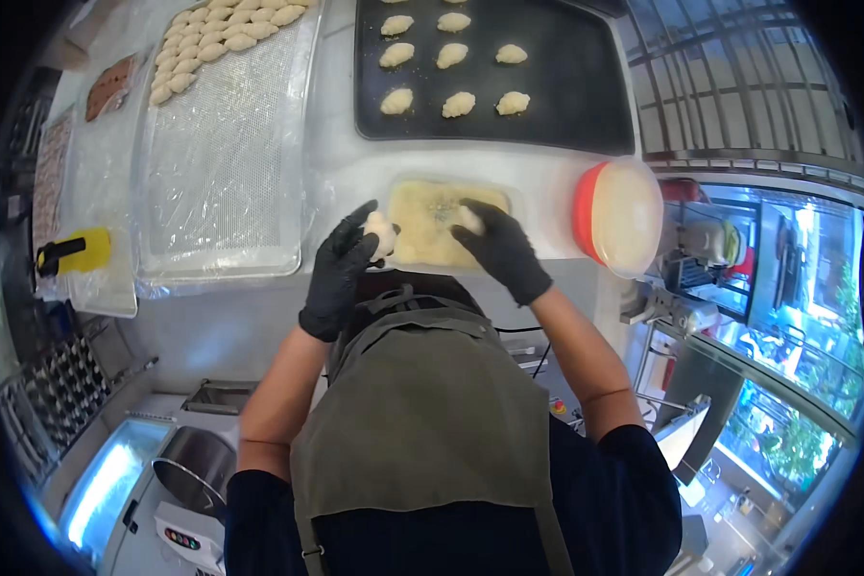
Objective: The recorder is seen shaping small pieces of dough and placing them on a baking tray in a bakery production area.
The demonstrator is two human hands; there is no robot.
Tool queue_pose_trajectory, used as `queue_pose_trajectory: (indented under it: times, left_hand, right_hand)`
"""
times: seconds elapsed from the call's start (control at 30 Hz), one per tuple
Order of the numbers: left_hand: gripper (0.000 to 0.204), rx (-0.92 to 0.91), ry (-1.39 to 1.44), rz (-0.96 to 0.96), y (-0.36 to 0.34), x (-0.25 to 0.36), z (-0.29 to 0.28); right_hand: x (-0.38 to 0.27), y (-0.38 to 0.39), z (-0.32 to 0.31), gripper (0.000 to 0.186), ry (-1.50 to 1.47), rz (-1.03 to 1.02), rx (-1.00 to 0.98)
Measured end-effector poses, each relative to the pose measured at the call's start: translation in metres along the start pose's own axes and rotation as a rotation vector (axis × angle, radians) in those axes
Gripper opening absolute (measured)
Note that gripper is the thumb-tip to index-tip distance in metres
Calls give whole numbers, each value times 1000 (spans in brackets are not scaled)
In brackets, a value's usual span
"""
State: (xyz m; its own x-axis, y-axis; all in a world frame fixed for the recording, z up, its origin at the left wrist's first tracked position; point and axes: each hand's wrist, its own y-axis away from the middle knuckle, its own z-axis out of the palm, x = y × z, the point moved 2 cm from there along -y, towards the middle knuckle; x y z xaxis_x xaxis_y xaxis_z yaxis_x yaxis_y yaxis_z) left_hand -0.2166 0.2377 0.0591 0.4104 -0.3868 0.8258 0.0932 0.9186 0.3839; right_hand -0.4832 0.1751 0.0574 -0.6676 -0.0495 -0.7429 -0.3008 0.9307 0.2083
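Both my hands wear black gloves at the table's near edge. My left hand (341, 269) has its fingers curled round a pale piece of dough (381, 232), just left of a shallow rectangular tray (508, 206) of fine yellow crumbs (418, 230). My right hand (499, 252) grips another small pale piece (468, 217) over the right part of that tray, its underside hidden. Beyond them lies a dark baking tray (576, 110) with several rows of spaced, shaped dough pieces (451, 55).
A plastic-covered perforated tray (221, 163) with rows of dough (216, 34) lies left, beside brown slabs (110, 86) and a yellow-and-black tool (91, 250). A red bowl with cream top (619, 219) stands right, near a metal rack (739, 86). A steel mixing bowl (192, 466) is lower left.
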Motion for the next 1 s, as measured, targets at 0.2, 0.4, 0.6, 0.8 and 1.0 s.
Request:
queue_pose_trajectory:
  times: [0.2,0.4,0.6,0.8,1.0]
  left_hand:
    - [53,178,139,137,11,-39,45]
    - [51,266,323,314,9,-55,50]
    - [51,263,357,363,6,-62,47]
    - [50,248,370,356,4,-59,41]
    - [37,377,-202,452,-4,-95,21]
  right_hand:
    - [17,-4,47,50,-84,-279,-232]
    - [16,-31,59,46,62,-329,-122]
    - [20,-40,68,42,60,-426,-103]
    - [8,-48,57,43,-100,-278,-181]
    - [29,-44,85,53,-60,-413,-217]
